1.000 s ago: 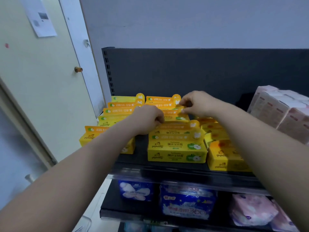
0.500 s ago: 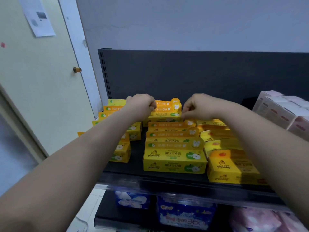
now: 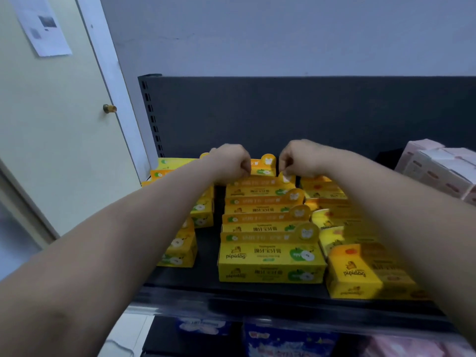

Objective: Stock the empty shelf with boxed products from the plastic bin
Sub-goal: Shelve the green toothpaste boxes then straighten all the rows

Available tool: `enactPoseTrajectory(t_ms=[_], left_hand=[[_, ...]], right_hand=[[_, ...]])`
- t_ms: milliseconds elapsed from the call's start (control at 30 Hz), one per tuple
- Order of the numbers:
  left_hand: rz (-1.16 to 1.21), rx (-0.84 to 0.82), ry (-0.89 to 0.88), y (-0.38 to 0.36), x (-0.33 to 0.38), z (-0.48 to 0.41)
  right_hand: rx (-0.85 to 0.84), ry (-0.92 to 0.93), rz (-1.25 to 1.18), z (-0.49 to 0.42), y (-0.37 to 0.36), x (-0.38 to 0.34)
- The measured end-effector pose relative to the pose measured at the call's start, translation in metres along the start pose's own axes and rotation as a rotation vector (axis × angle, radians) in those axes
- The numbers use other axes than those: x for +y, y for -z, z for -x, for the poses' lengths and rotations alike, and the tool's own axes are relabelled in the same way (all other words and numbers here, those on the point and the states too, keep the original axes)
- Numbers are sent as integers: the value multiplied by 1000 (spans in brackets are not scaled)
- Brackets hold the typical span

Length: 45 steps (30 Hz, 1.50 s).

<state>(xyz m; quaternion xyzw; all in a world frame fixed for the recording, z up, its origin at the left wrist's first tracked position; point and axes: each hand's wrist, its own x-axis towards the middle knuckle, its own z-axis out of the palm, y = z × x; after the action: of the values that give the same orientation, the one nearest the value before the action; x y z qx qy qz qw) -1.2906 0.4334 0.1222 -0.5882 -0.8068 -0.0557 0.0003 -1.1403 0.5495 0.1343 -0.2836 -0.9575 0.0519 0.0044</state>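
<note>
Our left hand (image 3: 230,161) and right hand (image 3: 300,157), fingers curled, pinch the ends of the yellow cardboard box (image 3: 262,168) between them. Best seated square, flush behind the row of matching boxes (image 3: 266,220) beneath our wrists.

Yellow boxes (image 3: 270,261) with green apple prints, black shelf (image 3: 257,302), pale pink boxes (image 3: 438,168), cream door (image 3: 51,124)

Cream door (image 3: 51,140) at left, with 1 brass knob (image 3: 109,108) and 1 printed paper notice (image 3: 42,24); white door frame (image 3: 108,73) beside it. Pale wall (image 3: 283,34) behind. Pink-and-white cartons (image 3: 438,168) stacked at right. Blue soft packs (image 3: 288,341) and pink soft packs (image 3: 412,347) at bottom.
</note>
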Motion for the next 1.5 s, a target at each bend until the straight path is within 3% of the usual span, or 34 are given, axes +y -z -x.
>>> enactPoseTrajectory(t_ms=[133,333,500,600,667,767,1067,1200,1367,1500], left_hand=[[-122,105,70,-1,-5,-16],[-231,-15,65,-17,-6,-35],[-299,125,31,-22,0,-45],[-363,34,72,-19,0,-46],[-374,57,64,-19,2,-47],[-315,119,10,-20,10,-45],[-15,-18,-58,-10,32,-20],[46,83,15,11,22,15],[107,356,106,25,-13,98],[156,414,166,-3,-56,165]], right_hand=[[-8,26,-24,15,3,2],[16,23,-87,26,-2,4],[38,0,-63,32,-6,8],[56,-29,-24,37,-11,7],[99,-45,-10,40,-11,8],[155,-81,12,46,-10,12],[282,-169,42,65,-8,17],[322,-94,1,74,-3,-1],[352,119,-66,92,-3,-51],[305,225,-68,109,-21,-103]])
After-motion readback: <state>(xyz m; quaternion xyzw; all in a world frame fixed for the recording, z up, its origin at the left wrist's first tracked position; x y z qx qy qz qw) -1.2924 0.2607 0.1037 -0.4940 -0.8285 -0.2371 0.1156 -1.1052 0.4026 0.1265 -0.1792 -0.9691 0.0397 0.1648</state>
